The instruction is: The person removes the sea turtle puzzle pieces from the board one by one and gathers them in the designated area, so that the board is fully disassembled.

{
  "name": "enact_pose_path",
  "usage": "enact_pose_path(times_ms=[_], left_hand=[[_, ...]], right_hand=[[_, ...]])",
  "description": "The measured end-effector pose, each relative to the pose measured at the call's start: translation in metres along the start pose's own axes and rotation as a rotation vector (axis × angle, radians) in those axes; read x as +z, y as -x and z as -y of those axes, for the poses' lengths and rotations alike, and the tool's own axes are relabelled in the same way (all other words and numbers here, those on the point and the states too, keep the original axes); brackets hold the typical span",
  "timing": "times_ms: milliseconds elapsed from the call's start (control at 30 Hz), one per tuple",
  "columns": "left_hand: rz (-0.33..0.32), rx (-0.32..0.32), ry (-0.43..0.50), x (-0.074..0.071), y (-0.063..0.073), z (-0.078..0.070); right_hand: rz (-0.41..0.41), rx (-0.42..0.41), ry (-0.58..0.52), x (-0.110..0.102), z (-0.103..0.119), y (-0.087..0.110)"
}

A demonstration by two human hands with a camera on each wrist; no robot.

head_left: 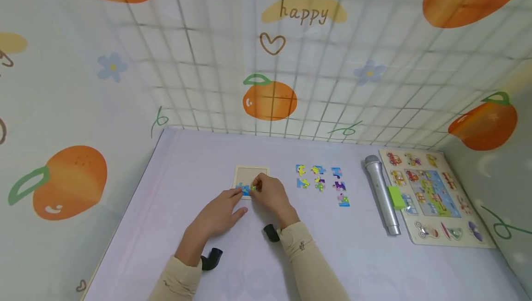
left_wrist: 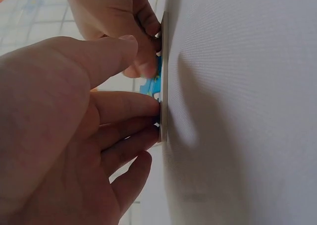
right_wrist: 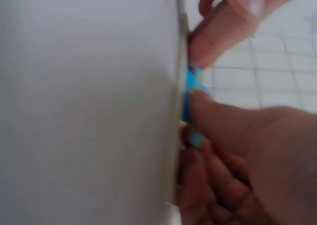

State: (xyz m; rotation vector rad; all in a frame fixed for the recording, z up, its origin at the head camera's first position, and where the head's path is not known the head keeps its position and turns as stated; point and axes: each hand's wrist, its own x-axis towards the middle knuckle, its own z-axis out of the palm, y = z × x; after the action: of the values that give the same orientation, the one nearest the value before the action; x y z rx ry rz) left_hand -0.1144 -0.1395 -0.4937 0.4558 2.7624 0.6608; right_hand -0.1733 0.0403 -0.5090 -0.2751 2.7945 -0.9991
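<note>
A small square wooden puzzle tray (head_left: 252, 170) lies on the table with blue jigsaw pieces (head_left: 245, 190) along its near edge. My left hand (head_left: 219, 212) reaches in from the left, its extended fingertips touching the pieces at the tray's near left corner. My right hand (head_left: 272, 195) pinches a puzzle piece (right_wrist: 196, 138) over the tray's right side, and most of that piece is hidden by the fingers. In the right wrist view the right thumb (right_wrist: 218, 117) rests against a blue piece (right_wrist: 190, 81) at the tray.
Several loose jigsaw pieces (head_left: 319, 183) lie in columns right of the tray. Farther right are a silver microphone (head_left: 381, 195), a bright green block (head_left: 396, 198) and a wooden picture-puzzle board (head_left: 415, 227). Black wrist attachments (head_left: 212, 259) sit by both cuffs. A patterned curtain (head_left: 332, 107) borders the table's back.
</note>
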Motion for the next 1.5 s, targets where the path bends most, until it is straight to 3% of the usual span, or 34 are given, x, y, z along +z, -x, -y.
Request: enact_pose_path(times_ms=[167, 367, 567, 1100, 1500], left_hand=[[-0.006, 0.005, -0.008, 0.0, 0.0, 0.001], [-0.02, 0.027, 0.005, -0.002, 0.001, 0.0], [-0.018, 0.011, -0.005, -0.003, 0.001, -0.002], [-0.017, 0.006, -0.015, 0.002, -0.001, -0.001], [-0.026, -0.009, -0.014, 0.002, 0.0, -0.002]], right_hand=[[-0.082, 0.033, -0.024, 0.006, 0.001, 0.001], [-0.117, 0.043, -0.036, 0.009, 0.003, 0.0], [-0.104, 0.073, -0.114, 0.006, 0.0, -0.002], [-0.081, 0.134, -0.1, -0.009, -0.006, 0.004], [-0.04, 0.258, -0.165, -0.021, -0.027, 0.009]])
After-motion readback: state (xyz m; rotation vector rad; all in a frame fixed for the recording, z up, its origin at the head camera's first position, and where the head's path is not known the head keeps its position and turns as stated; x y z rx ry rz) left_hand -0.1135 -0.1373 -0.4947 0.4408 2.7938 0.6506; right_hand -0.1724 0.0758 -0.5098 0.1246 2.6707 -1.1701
